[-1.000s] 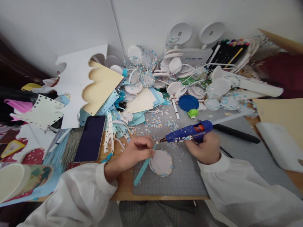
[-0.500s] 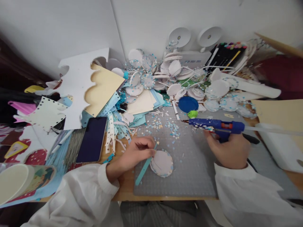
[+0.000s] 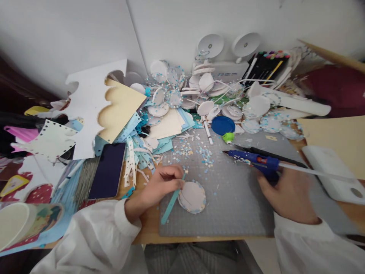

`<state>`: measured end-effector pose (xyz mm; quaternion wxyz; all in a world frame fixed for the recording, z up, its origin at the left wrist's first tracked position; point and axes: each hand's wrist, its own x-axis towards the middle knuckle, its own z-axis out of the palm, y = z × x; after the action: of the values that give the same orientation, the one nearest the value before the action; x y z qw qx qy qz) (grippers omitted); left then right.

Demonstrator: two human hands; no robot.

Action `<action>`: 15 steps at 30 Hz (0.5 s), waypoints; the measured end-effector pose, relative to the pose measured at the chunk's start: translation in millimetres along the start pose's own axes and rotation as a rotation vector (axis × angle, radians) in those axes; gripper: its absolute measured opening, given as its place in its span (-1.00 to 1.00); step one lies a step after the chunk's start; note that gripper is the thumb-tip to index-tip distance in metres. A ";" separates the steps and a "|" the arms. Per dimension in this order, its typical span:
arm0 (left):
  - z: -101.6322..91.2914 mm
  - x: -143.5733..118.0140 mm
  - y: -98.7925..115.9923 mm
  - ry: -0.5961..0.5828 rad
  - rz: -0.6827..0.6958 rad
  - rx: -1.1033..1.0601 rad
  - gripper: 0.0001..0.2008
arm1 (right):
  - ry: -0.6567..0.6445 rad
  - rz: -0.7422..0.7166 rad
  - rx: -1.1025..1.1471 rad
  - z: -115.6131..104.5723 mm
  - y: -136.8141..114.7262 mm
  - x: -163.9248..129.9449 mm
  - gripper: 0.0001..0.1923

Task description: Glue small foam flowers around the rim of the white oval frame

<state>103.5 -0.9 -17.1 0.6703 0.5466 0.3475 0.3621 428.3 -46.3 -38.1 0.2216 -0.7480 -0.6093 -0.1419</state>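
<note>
Wooden worktop [image 3: 148, 228] against a white wall, buried in paper scraps and white discs; grey cutting mat [image 3: 228, 205] at centre, phone [image 3: 107, 170] to its left. Marker case [image 3: 266, 62] at the back, full of pens. Left hand [image 3: 162, 184] fingers pinched on teal stick [image 3: 171, 203] at paper disc [image 3: 192, 196]. Right hand [image 3: 288, 194] fingers wrapped round blue glue gun [image 3: 253, 160], low over mat's right side.

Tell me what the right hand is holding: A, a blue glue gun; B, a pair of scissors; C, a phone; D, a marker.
A: the right hand grips a blue glue gun, its nozzle pointing left over the grey cutting mat, while the phone lies untouched to the left.
</note>
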 end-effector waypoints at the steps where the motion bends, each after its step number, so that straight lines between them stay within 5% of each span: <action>1: -0.2 0.0 0.2 0.001 -0.001 0.005 -0.80 | 0.000 0.016 -0.050 -3.7 1.2 -3.4 -0.57; 8: 1.4 0.6 5.5 0.008 -0.034 -0.023 -0.76 | -0.096 0.034 0.129 -28.7 -5.6 -22.1 -0.83; 15: 3.8 1.6 4.3 0.088 -0.103 -0.214 -0.79 | 0.026 -0.449 0.430 -44.9 -77.1 -4.9 -0.90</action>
<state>107.1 -0.7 -12.3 0.7266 0.4368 0.3637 0.3860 354.7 -60.8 10.5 0.3457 -0.5289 -0.7723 -0.0648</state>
